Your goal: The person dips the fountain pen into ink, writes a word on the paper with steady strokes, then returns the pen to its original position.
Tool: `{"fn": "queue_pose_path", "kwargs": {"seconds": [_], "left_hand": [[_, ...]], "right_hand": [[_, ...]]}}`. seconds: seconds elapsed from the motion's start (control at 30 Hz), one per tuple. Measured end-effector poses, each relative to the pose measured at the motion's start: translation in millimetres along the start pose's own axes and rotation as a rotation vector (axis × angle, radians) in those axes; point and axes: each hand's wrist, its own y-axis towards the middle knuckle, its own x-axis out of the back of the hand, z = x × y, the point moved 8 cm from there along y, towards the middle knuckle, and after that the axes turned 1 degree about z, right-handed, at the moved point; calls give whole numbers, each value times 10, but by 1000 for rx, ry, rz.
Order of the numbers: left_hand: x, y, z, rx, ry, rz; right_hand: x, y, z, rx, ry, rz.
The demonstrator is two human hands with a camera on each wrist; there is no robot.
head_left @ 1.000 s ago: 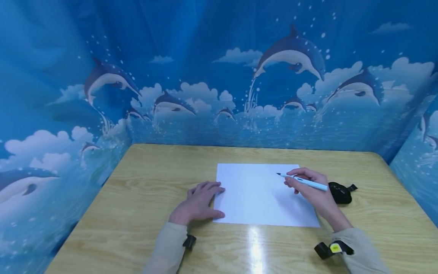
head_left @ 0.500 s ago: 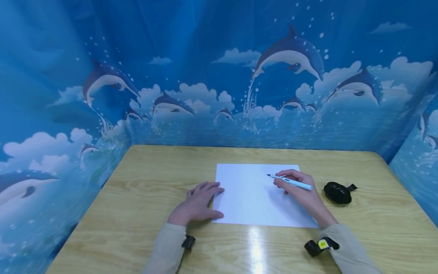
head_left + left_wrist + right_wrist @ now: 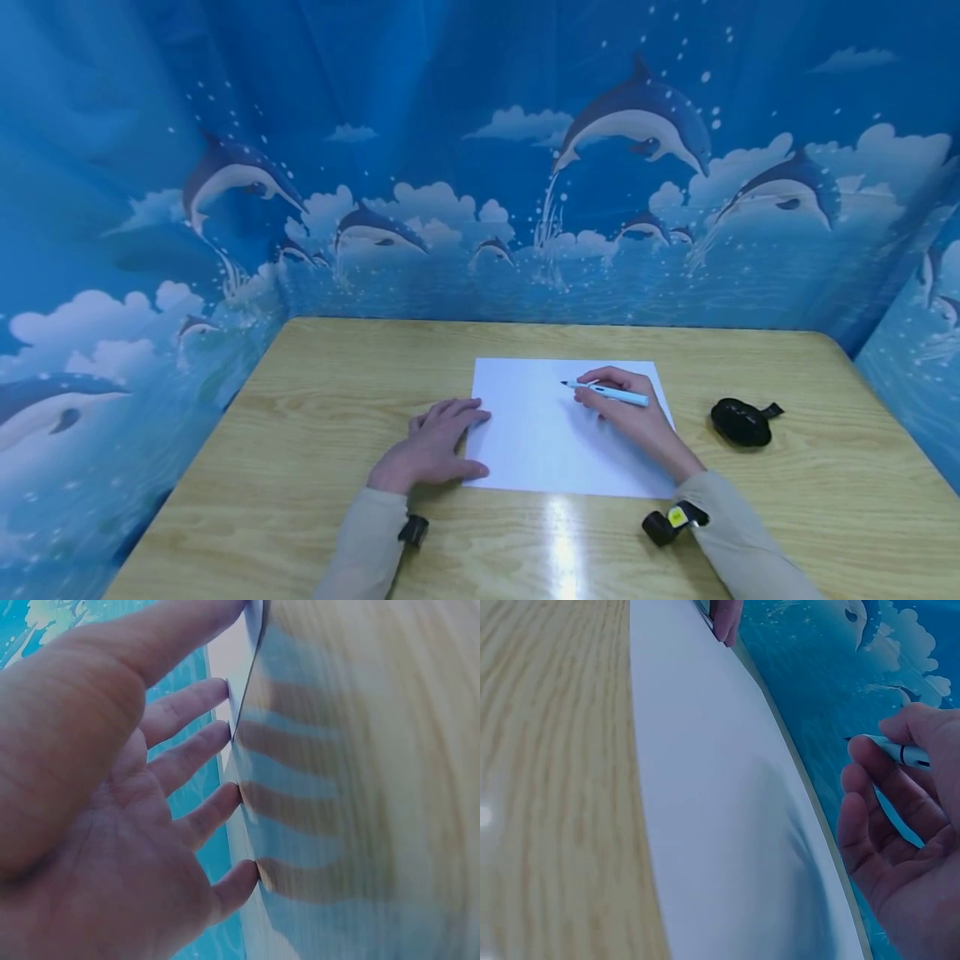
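Note:
A blank white sheet of paper (image 3: 525, 442) lies on the wooden table. My left hand (image 3: 431, 446) rests at its left edge, fingers spread, with the thumb and some fingertips on the paper; the left wrist view shows the fingertips (image 3: 217, 735) touching down along the edge. Above the right half of the sheet, my right hand (image 3: 626, 408) pinches a light blue pen (image 3: 618, 396), its dark tip pointing left. In the right wrist view the pen (image 3: 892, 750) sits between thumb and fingers, its tip held off the paper.
Right of the paper lies a glossy black pouch-like object (image 3: 741, 422) with a small tab. The wooden table (image 3: 337, 383) reaches back to a blue dolphin-print curtain (image 3: 450, 208), which also hangs along the left and right sides.
My right hand has moved left over the paper with the pen, uncovering the whole black object. The left hand has stayed in place on the sheet's edge.

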Motion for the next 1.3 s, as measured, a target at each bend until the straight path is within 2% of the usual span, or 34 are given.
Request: {"fn": "queue_pose_path", "kwargs": {"seconds": [0.27,0.53,0.87,1.1,1.3], "left_hand": [[4,-6,-8,2,-3,-2],[-20,10,19,31,-3,5],[5,8,-13,-13,10,-12],[10,20,-8,-10,20,-14],[15,24,-8,-6,26,-10]], "right_hand": [[-141,100,-60,-18,-15,17],[-328,189,-48,-49,-19,46],[-509,282,30,-10,-44,83],[-588,333,46,14,-67,100],[-631,380,27,2,-101,101]]}}
